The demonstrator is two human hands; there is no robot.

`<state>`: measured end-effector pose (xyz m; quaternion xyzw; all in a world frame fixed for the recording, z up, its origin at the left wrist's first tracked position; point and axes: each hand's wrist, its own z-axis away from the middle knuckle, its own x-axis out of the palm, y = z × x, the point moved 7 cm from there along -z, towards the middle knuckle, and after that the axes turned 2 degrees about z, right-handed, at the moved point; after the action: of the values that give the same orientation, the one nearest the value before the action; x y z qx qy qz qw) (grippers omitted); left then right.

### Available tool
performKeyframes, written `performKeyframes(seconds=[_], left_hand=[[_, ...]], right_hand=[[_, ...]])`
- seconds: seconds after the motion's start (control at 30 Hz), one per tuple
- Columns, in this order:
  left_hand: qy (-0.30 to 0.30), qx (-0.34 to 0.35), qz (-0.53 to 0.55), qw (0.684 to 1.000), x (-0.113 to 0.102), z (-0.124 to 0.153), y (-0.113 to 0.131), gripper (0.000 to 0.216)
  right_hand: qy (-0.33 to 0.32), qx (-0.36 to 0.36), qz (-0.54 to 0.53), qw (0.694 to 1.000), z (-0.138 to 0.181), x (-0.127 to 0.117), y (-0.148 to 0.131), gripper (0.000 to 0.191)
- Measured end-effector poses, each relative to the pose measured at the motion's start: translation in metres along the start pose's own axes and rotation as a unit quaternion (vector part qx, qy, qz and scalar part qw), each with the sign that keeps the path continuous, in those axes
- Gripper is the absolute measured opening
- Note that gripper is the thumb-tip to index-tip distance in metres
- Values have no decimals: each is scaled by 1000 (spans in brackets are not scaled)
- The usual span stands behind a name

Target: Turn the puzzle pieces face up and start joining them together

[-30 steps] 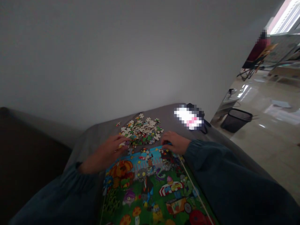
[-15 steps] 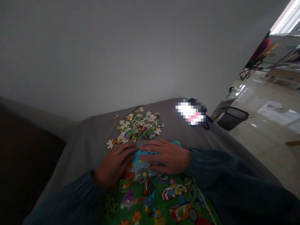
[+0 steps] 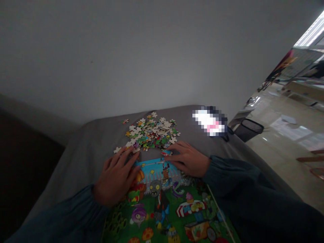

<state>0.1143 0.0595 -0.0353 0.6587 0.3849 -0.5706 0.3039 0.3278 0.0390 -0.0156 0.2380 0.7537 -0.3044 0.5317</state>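
A colourful cartoon puzzle board (image 3: 154,206) lies in front of me, with zombie and plant figures on green and a blue strip along its far side. Just beyond its far edge is a heap of loose jigsaw pieces (image 3: 154,131), some face down. My left hand (image 3: 117,177) rests over the board's far left corner, fingers stretched out, fingertips touching pieces at the heap's near edge. At the far right of the board, my right hand (image 3: 188,158) has thumb and forefinger around a red and blue puzzle piece (image 3: 166,153).
Grey cloth (image 3: 83,148) covers the surface and meets a plain wall behind. One stray piece (image 3: 125,121) lies left of the heap. A bright, blurred-out device (image 3: 209,123) sits at the right back. A dark mesh bin (image 3: 249,130) stands on the floor beyond.
My hands have moved apart, uncovering the board's blue far strip. The right fingers now hold a puzzle piece; the left fingers have reached the near pieces of the heap.
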Motion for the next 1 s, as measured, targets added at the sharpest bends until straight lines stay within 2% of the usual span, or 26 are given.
performKeyframes(seconds=[0.17, 0.37, 0.5, 0.67, 0.83, 1.0], left_hand=[[3, -9, 12, 1000, -5, 1, -1, 44], [-12, -4, 63, 998, -5, 1, 1, 43], [-36, 9, 97, 995, -3, 0, 2, 45], [-38, 9, 107, 993, -3, 1, 1, 46], [-25, -1, 149, 989, -6, 1, -2, 49], [8, -40, 195, 980, -9, -3, -15, 48]], right_hand=[[1, 24, -21, 999, 2, 1, 16, 29], [2, 9, -30, 1000, 1, 3, 16, 27], [4, 25, -48, 999, 0, 1, 19, 22], [4, 62, -85, 994, 0, -2, 24, 12], [25, 133, -99, 986, 2, -2, 32, 23], [35, 138, -45, 989, 3, 1, 34, 33]])
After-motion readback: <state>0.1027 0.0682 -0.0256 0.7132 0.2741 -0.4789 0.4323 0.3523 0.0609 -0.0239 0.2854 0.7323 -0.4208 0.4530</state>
